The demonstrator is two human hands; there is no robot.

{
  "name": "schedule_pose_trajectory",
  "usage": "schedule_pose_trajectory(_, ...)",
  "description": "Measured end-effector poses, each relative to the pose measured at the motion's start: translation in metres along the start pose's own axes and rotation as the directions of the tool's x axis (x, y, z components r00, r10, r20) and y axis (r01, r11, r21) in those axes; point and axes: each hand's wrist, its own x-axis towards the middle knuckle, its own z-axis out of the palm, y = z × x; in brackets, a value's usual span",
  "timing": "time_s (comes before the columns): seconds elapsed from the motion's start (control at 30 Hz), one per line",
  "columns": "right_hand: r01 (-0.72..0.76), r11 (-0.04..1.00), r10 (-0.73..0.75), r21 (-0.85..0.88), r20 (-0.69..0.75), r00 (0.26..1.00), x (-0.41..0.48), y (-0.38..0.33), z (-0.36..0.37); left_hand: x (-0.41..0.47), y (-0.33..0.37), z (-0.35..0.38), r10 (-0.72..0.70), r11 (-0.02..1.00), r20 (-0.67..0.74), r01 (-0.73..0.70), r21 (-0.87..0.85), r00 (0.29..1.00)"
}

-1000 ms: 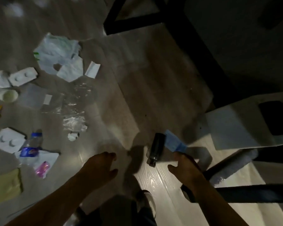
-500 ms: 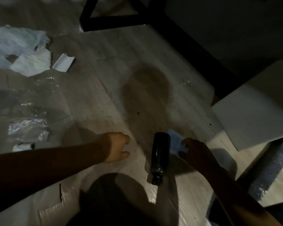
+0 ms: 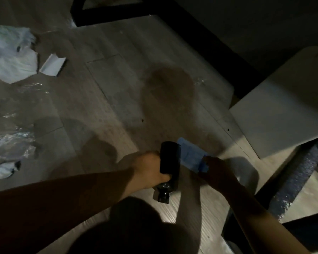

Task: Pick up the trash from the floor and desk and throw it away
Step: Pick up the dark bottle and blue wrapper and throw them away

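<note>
left hand (image 3: 149,169): we curl our fingers round the dark bottle (image 3: 170,158) lying on the floor (image 3: 117,88) | right hand (image 3: 217,171): our fingers pinch the blue packet (image 3: 191,156) just beside it

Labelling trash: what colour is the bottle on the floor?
Bottle is black, head view; left hand grips it, right hand pinches blue paper.
</note>
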Motion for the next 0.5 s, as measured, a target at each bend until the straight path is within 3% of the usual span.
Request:
schedule_pose_trajectory(0.23, 0.066, 0.997, -0.066, 0.030, -0.002, 0.998, 0.022, 0.010, 0.007, 0.025, 0.014, 0.013, -0.100, 0.995, -0.023, 0.100, 0.004, 0.995)
schedule_pose_trajectory(0.37, 0.127, 0.992, -0.127, 0.000, 0.007, 0.992, 0.033, 0.008, 0.012, 0.031, 0.016, 0.024, -0.161, 0.968, 0.051, 0.168, -0.184, 0.986)
schedule_pose_trajectory(0.5, 0.137, 0.990, -0.139, 0.034, 0.051, 0.989, 0.042, 0.007, 0.018, 0.029, 0.007, 0.026, -0.215, 0.927, 0.030, 0.214, -0.308, 0.976)
